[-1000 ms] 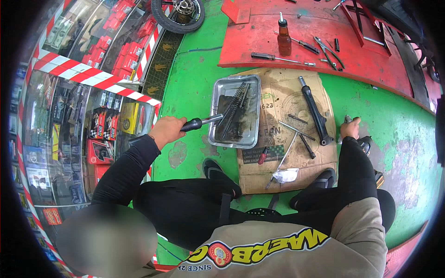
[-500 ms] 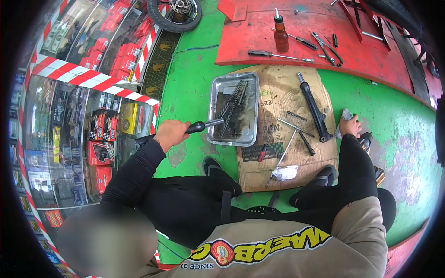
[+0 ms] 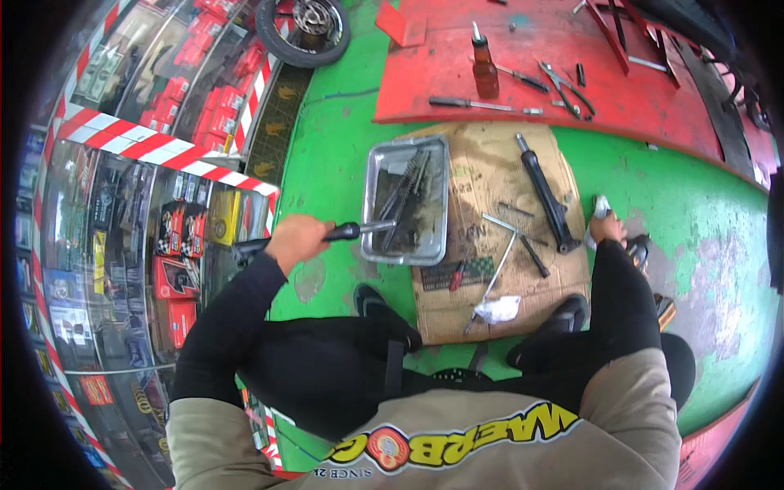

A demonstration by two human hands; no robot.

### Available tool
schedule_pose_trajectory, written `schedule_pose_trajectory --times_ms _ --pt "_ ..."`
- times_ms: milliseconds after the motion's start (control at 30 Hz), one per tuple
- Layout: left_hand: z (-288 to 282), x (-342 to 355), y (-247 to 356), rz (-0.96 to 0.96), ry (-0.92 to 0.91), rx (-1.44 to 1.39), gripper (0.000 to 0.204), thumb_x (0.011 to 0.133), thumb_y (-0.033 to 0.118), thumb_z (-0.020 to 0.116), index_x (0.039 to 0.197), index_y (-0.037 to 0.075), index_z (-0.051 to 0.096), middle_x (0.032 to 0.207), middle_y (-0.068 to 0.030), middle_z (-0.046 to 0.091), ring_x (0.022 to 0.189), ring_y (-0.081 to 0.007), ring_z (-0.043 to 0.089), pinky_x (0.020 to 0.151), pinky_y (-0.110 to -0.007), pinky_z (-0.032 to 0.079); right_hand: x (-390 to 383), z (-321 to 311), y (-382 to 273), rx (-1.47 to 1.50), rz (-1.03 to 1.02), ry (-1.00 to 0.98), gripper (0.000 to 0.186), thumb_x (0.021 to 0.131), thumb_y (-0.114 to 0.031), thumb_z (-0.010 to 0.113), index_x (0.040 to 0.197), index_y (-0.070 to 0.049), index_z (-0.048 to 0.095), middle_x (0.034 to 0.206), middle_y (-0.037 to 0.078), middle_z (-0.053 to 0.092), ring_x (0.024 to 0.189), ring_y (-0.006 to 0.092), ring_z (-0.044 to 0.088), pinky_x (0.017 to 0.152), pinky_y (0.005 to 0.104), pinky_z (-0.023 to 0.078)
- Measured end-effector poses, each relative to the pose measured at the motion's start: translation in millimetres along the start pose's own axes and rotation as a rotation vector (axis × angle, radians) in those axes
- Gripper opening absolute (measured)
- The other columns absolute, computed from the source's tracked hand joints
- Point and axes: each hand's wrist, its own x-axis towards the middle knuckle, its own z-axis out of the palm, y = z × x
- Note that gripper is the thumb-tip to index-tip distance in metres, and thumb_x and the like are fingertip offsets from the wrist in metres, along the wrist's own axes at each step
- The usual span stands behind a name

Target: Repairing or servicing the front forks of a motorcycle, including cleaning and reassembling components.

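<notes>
My left hand (image 3: 300, 242) is wrapped round a black fork leg (image 3: 347, 231), a motorcycle part with a silver tube end. That end reaches over the left rim of a metal tray (image 3: 371, 175). Long dark coil springs (image 3: 400, 196) lie in the tray, in dirty dark residue. On the right, my right hand (image 3: 608, 231) is closed on a whitish rag (image 3: 601, 204), low beside the cardboard. A second black fork leg (image 3: 545, 192) rests on the cardboard sheet (image 3: 441, 314), nearest to my right hand.
A T-handle wrench (image 3: 500, 269), a red-handled screwdriver (image 3: 457, 276) and a crumpled white cloth (image 3: 497, 309) lie on the cardboard. Beyond stands a red platform (image 3: 449, 69) with an amber bottle (image 3: 485, 73) and pliers (image 3: 565, 88). Glass display cases (image 3: 122, 204) line the left side; a wheel (image 3: 306, 33) is behind.
The whole view has shifted slightly. Both hands keep their holds, with little movement of their own. A blurred round patch at the lower left is gone, baring my left sleeve.
</notes>
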Motion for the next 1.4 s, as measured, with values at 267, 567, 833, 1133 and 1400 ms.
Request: schedule_pose_trajectory --times_ms 267,567,833,1133,1400 --pt "-9 9 2 -0.053 0.001 -0.124 0.036 0.086 0.030 0.069 0.117 0.012 0.065 0.081 -0.0187 0.067 0.081 -0.0405 0.066 0.071 -0.053 0.050 15 20 23 -0.008 -0.024 0.144 0.061 0.085 -0.044 0.060 0.139 -0.016 0.054 0.143 0.020 0.051 0.136 0.0433 0.041 0.109 0.0612 0.032" --pt "6 -16 19 -0.085 -0.059 -0.302 0.041 0.092 0.038 0.066 0.124 0.013 0.062 0.087 -0.0178 0.070 0.085 -0.0395 0.067 0.075 -0.051 0.051 -174 43 -147 0.452 -1.084 0.010 0.042 0.100 -0.044 0.055 0.089 -0.006 0.070 0.083 0.020 0.069 0.076 0.0386 0.066 0.068 0.0507 0.050" --pt "-4 -36 36 -0.148 -0.091 -0.384 0.044 0.093 0.038 0.065 0.128 0.012 0.060 0.092 -0.0199 0.069 0.093 -0.0396 0.067 0.081 -0.051 0.051 -339 90 -284 1.116 0.048 -1.285 0.065 0.101 -0.066 0.041 0.114 -0.007 0.064 0.098 0.008 0.068 0.084 0.0245 0.061 0.085 0.0531 0.048" --pt "-7 -30 38 -0.221 -0.102 -0.325 0.038 0.092 0.036 0.067 0.118 0.009 0.062 0.091 -0.0205 0.069 0.092 -0.0403 0.067 0.081 -0.051 0.052 -391 115 -326 1.442 0.260 -1.278 0.051 0.108 -0.052 0.035 0.120 -0.006 0.051 0.109 0.010 0.055 0.108 0.0263 0.053 0.093 0.0648 0.043" --pt "-9 -31 24 -0.237 -0.094 -0.394 0.036 0.090 0.036 0.069 0.112 0.008 0.065 0.090 -0.0194 0.070 0.092 -0.0388 0.068 0.082 -0.050 0.052 -393 97 -336 1.495 0.278 -1.306 0.048 0.108 -0.051 0.036 0.118 -0.007 0.050 0.108 0.009 0.059 0.106 0.0262 0.055 0.098 0.0633 0.043"
